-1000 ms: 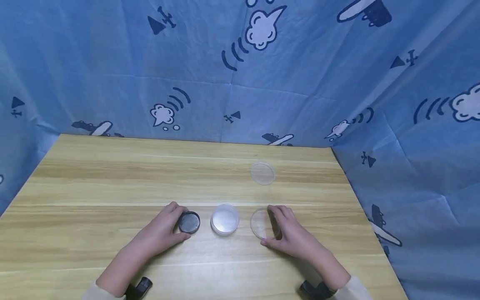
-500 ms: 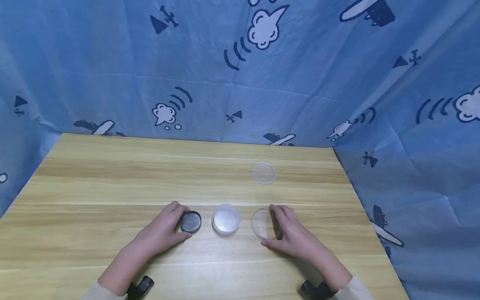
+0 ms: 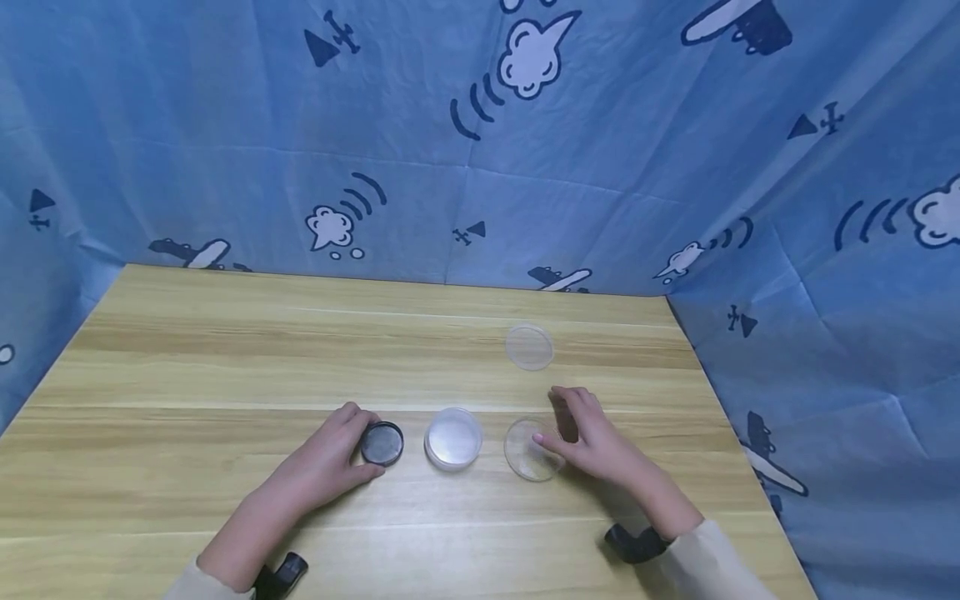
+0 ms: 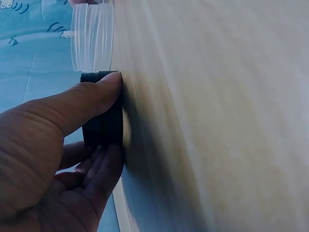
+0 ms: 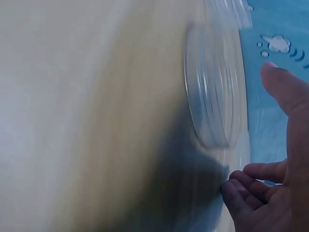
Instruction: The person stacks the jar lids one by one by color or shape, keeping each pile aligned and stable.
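Observation:
In the head view, my left hand (image 3: 322, 462) grips a small round black-rimmed case (image 3: 382, 443) on the table between thumb and fingers. The left wrist view shows the case (image 4: 104, 125) side-on, as a short dark cylinder with a seam around it. Right of it stands a clear round plastic container (image 3: 453, 440) with a cloudy top and ridged sides. My right hand (image 3: 596, 443) hovers over the right part of a shallow clear round dish (image 3: 525, 452), holding nothing. Seen from the right wrist, the thumb is spread away from the fingers, apart from the dish (image 5: 207, 92).
A thin clear disc (image 3: 529, 347) lies farther back on the wooden table (image 3: 225, 358). Blue printed cloth (image 3: 420, 125) hangs behind the table and along its right side. The right hand's shadow falls beside the clear dish.
My right hand has let go of the clear dish and moved up and slightly right, its thumb now over the dish. The left hand still holds the black case in place.

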### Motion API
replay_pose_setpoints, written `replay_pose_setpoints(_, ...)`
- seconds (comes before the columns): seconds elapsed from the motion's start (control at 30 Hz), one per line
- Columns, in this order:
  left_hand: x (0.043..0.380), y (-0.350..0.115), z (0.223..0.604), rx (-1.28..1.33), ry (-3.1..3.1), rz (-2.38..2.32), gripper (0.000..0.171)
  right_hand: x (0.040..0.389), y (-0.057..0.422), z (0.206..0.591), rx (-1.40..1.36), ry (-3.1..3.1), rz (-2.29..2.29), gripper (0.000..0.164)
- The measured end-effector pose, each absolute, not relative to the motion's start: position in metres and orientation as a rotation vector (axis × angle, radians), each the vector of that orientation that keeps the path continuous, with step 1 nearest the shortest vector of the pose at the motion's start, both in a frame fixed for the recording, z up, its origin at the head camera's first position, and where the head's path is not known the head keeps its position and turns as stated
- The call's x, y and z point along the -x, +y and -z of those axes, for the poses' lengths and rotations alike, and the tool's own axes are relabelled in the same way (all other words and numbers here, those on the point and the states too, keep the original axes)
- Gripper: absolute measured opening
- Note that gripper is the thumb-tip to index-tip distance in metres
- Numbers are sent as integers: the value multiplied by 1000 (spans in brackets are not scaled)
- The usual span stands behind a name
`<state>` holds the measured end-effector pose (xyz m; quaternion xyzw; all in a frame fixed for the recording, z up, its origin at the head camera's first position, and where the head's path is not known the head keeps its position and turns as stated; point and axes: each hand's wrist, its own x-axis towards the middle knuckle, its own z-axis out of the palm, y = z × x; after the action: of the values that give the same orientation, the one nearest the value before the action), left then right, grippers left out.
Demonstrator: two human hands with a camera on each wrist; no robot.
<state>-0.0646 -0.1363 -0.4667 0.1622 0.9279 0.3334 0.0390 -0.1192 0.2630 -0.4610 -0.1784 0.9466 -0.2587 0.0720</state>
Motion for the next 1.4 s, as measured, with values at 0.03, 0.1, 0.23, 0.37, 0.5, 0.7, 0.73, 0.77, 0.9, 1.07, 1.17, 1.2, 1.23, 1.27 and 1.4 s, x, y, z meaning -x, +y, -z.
replay_pose_setpoints(0.03, 65, -136, 467, -497, 2844, -1023, 52, 125, 265, 462, 533, 2853, 786, 77)
replay_pose_setpoints(0.1, 65, -137, 467, -498, 2846, -1026, 51, 136, 268, 464, 504, 2866, 804, 77)
replay_pose_setpoints(0.23, 64, -137, 467, -498, 2853, -1029, 50, 156, 270, 467, 425, 2875, 826, 79)
replay_pose_setpoints(0.37, 63, -137, 467, -498, 2859, -1027, 51, 173, 268, 469, 378, 2870, 835, 85)
replay_pose_setpoints(0.5, 63, -136, 467, -501, 2859, -1029, 51, 187, 266, 470, 358, 2884, 835, 89)
replay_pose_setpoints(0.7, 64, -137, 468, -496, 2853, -1027, 52, 205, 260, 472, 363, 2899, 843, 92)
replay_pose_setpoints(0.73, 64, -137, 468, -493, 2851, -1027, 52, 207, 259, 473, 360, 2895, 844, 93)
replay_pose_setpoints(0.77, 64, -137, 468, -491, 2851, -1027, 52, 210, 258, 473, 359, 2895, 839, 93)
replay_pose_setpoints(0.9, 64, -137, 468, -493, 2850, -1029, 53, 217, 254, 474, 334, 2887, 842, 95)
replay_pose_setpoints(1.07, 64, -137, 467, -487, 2847, -1027, 53, 226, 250, 476, 323, 2890, 846, 98)
replay_pose_setpoints(1.17, 63, -137, 467, -488, 2847, -1025, 53, 231, 247, 476, 322, 2895, 827, 101)
replay_pose_setpoints(1.2, 63, -137, 467, -489, 2848, -1024, 53, 232, 246, 475, 319, 2898, 816, 102)
replay_pose_setpoints(1.23, 63, -137, 467, -491, 2850, -1024, 53, 233, 246, 475, 317, 2898, 808, 102)
replay_pose_setpoints(1.27, 63, -137, 467, -494, 2851, -1023, 53, 233, 245, 475, 317, 2897, 800, 103)
replay_pose_setpoints(1.4, 63, -137, 467, -499, 2855, -1025, 53, 233, 243, 474, 314, 2883, 768, 105)
